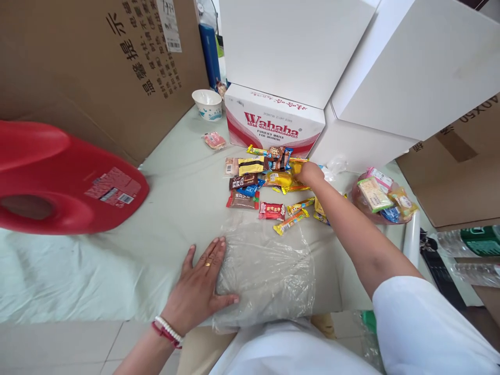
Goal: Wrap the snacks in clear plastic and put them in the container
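My left hand (203,286) lies open with its fingers spread, resting along the left edge of a clear plastic bag (269,276) laid flat at the table's front. Beyond the bag is a loose pile of wrapped snacks. My right hand (310,174) reaches into the pile's right side, against a yellow packet (297,167); its fingers are mostly hidden, so a grip cannot be made out. Nearby lie a yellow-wrapped snack (278,179), a brown packet (242,199), a red packet (272,210) and a slim yellow stick packet (291,222).
A red jug (70,177) lies at the left before a large cardboard box (78,67). A Wahaha carton (273,122) and white boxes (289,41) stand behind the snacks. A paper bowl (208,105) and pink packet (214,140) are back left. More snacks fill a bowl (357,200) at right.
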`<action>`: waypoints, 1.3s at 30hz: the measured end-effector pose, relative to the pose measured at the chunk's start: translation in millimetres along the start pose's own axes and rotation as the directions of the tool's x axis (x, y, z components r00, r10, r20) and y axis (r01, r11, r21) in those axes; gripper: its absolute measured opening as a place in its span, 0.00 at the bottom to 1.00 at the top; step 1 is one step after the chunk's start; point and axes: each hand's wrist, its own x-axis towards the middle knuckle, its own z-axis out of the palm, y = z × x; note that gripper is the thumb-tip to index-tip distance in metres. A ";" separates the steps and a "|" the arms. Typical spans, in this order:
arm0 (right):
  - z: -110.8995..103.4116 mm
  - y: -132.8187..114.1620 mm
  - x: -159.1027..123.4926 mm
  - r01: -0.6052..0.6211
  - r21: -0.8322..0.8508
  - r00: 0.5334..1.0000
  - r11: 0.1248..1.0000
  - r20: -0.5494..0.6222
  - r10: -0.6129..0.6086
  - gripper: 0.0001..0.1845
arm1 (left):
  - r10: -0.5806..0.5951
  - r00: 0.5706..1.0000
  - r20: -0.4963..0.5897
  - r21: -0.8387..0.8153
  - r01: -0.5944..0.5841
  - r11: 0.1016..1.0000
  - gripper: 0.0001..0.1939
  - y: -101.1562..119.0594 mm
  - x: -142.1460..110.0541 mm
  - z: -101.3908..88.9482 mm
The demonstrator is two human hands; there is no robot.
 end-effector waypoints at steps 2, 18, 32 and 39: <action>-7.7 14.7 -10.4 -0.013 0.021 0.999 1.000 -0.030 0.014 0.25 | -0.010 1.000 0.016 -0.002 0.010 1.000 0.59 1.1 -0.4 0.1; 29.9 -5.2 -273.4 0.778 0.137 0.566 0.613 0.271 -0.779 0.26 | 0.013 0.997 0.080 0.019 -0.015 1.000 0.61 2.5 -2.1 2.8; 13.4 -32.4 -104.1 0.503 -0.050 0.864 0.863 0.000 -0.504 0.24 | -0.009 1.000 0.027 -0.010 0.010 1.000 0.62 9.3 -10.0 1.3; 30.7 -45.6 -81.9 0.472 -0.264 0.870 0.841 -0.017 -0.493 0.28 | -0.037 0.998 0.049 -0.038 0.039 0.999 0.51 13.8 -7.6 -4.2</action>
